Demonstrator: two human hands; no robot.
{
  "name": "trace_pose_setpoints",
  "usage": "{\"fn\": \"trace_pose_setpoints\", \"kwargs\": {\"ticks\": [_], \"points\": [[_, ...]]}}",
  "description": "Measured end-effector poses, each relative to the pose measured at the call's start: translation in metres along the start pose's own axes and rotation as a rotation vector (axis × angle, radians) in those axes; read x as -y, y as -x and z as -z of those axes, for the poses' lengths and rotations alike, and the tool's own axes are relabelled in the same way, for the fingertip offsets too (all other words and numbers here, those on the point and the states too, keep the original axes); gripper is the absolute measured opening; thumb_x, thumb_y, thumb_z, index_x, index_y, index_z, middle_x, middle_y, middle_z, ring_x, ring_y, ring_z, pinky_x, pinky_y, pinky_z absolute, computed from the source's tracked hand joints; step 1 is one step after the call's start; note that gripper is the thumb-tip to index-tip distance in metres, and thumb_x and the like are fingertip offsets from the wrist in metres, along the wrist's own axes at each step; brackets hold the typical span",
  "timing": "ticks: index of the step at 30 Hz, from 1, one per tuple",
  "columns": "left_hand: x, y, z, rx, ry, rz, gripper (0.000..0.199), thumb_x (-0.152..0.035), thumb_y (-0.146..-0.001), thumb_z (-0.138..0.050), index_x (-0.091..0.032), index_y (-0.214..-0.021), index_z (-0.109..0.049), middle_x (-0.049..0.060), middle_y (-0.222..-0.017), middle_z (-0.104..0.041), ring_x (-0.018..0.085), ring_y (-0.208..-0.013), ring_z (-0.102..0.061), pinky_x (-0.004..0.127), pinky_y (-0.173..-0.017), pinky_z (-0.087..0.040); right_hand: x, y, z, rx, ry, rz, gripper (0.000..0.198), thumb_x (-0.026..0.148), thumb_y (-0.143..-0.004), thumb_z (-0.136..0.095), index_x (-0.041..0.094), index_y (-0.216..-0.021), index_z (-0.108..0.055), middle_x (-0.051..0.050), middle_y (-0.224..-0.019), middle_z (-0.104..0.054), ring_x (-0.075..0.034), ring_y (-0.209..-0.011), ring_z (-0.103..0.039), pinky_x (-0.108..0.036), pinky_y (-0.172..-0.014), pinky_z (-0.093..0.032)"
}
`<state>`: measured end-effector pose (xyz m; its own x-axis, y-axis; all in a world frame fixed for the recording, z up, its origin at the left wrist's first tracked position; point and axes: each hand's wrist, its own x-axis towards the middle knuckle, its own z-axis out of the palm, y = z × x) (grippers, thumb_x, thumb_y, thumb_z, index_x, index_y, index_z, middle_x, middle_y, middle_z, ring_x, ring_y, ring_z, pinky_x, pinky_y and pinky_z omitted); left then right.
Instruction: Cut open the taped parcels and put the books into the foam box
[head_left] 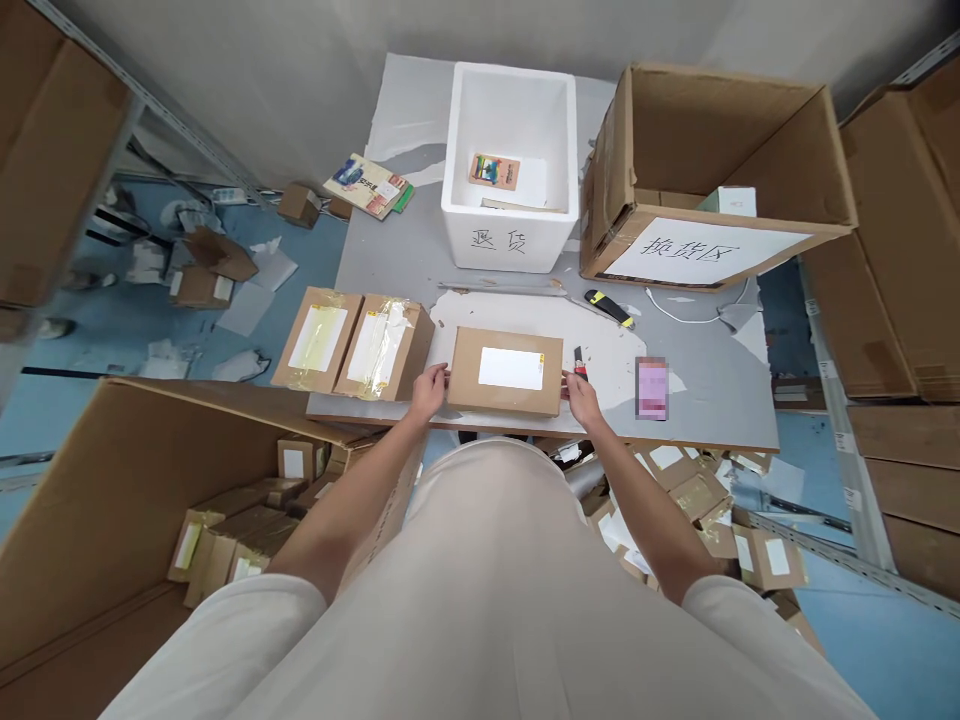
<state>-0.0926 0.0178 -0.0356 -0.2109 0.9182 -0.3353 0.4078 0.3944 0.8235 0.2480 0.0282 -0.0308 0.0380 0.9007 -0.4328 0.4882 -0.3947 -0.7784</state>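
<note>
A closed cardboard box with a white label lies at the table's front edge. My left hand grips its left end, and my right hand grips the right end; some fingertips are hidden behind the ends. Right beside my right hand lies a small red and black utility knife. To the left of my left hand stand two taped cardboard boxes with labels, side by side. A black and yellow box cutter rests farther back.
On the table are a white foam box holding a few flat items, a large open carton, a phone, a white cable and books. Parcels fill a big carton at lower left. More parcels lie below right.
</note>
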Motion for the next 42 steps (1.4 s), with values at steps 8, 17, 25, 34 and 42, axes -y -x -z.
{"fn": "trace_pose_setpoints", "kwargs": {"ticks": [8, 17, 25, 34, 42], "points": [[0.041, 0.034, -0.002, 0.282, 0.15, -0.031, 0.072, -0.031, -0.061, -0.073, -0.011, -0.128, -0.054, 0.014, -0.119, -0.066, 0.028, -0.112, -0.061, 0.045, -0.101, -0.045, -0.029, 0.035, -0.015, 0.209, -0.048, 0.149, 0.085, 0.023, -0.068, -0.067, 0.026, -0.146, -0.033, -0.01, -0.141, -0.05, -0.024, -0.121, -0.054, -0.045, -0.101, -0.045], [0.011, 0.044, 0.0, 0.287, 0.25, -0.042, 0.063, -0.053, -0.065, -0.069, -0.011, -0.112, -0.06, 0.014, -0.105, -0.068, 0.026, -0.103, -0.062, 0.04, -0.092, -0.048, -0.005, 0.04, -0.011, 0.181, -0.128, 0.171, 0.058, 0.038, -0.078, -0.059, 0.022, -0.133, -0.048, -0.01, -0.125, -0.061, -0.021, -0.108, -0.059, -0.038, -0.091, -0.05], [-0.068, 0.012, 0.021, -0.017, -0.207, -0.164, 0.045, -0.053, -0.088, -0.04, -0.018, -0.061, -0.05, 0.001, -0.062, -0.051, 0.015, -0.065, -0.049, 0.027, -0.063, -0.036, 0.059, 0.007, 0.022, 0.002, 0.364, 0.199, 0.058, 0.059, -0.092, -0.021, 0.018, -0.077, -0.059, -0.01, -0.08, -0.065, -0.023, -0.079, -0.059, -0.032, -0.073, -0.042], [-0.061, 0.006, 0.008, -0.128, -0.233, -0.167, 0.042, -0.05, -0.088, -0.04, -0.02, -0.059, -0.043, -0.001, -0.059, -0.044, 0.014, -0.062, -0.043, 0.026, -0.061, -0.033, 0.049, 0.003, 0.008, -0.01, 0.319, 0.134, 0.065, 0.064, -0.091, -0.019, 0.017, -0.087, -0.065, -0.01, -0.083, -0.068, -0.023, -0.08, -0.061, -0.03, -0.073, -0.042], [-0.064, 0.021, 0.009, -0.136, -0.246, -0.096, 0.051, -0.051, -0.093, -0.03, -0.012, -0.101, -0.063, 0.013, -0.097, -0.065, 0.023, -0.086, -0.06, 0.035, -0.08, -0.045, -0.018, -0.002, 0.021, -0.155, 0.555, -0.151, 0.075, 0.054, -0.079, -0.055, 0.013, -0.14, -0.04, -0.021, -0.127, -0.052, -0.033, -0.118, -0.051, -0.044, -0.093, -0.042]]}}
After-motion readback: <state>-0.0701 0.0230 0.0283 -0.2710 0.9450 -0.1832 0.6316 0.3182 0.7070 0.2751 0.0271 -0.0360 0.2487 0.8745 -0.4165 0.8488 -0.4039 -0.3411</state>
